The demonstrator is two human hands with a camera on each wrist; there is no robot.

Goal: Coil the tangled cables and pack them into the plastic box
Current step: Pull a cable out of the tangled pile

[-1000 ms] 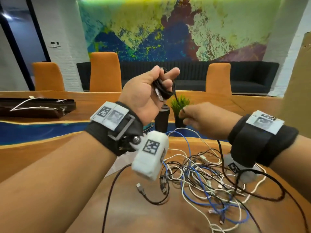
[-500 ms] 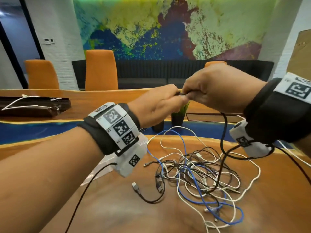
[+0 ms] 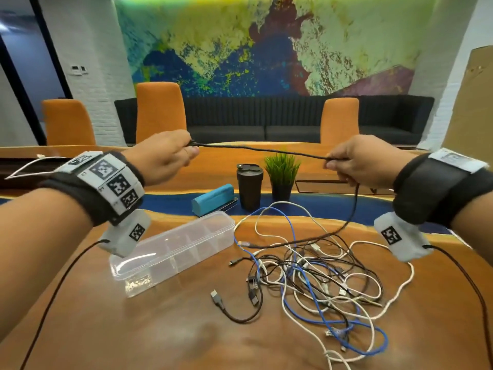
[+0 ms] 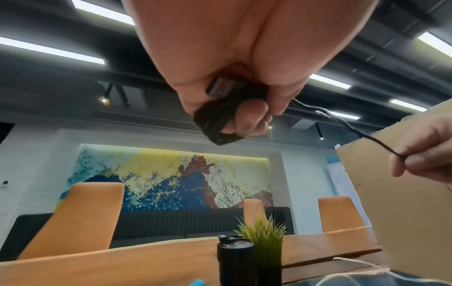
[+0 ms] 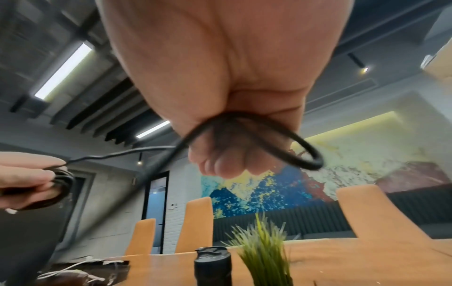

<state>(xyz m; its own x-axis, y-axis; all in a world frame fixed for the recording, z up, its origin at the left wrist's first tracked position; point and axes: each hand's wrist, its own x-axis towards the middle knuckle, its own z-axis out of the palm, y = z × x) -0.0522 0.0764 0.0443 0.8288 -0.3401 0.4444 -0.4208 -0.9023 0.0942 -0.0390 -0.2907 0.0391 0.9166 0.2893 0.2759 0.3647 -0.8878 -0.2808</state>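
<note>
A black cable (image 3: pixel 261 150) runs taut between my two raised hands above the table. My left hand (image 3: pixel 170 156) grips a small coil of that cable (image 4: pixel 220 123), with a USB plug showing in the fist. My right hand (image 3: pixel 349 162) pinches the cable farther along (image 5: pixel 247 135); from there it hangs down to the tangle of black, white and blue cables (image 3: pixel 314 276) on the table. The clear plastic box (image 3: pixel 176 249) lies open and empty, left of the tangle, below my left wrist.
A black tumbler (image 3: pixel 250 188), a small potted plant (image 3: pixel 282 174) and a teal case (image 3: pixel 213 198) stand behind the box. Orange chairs (image 3: pixel 159 110) and a dark sofa line the far side. A cardboard sheet (image 3: pixel 469 102) leans at the right.
My hands were together half a second ago; now they have spread apart, drawing a length of black cable straight between them. The view has dropped, so the box shows.
</note>
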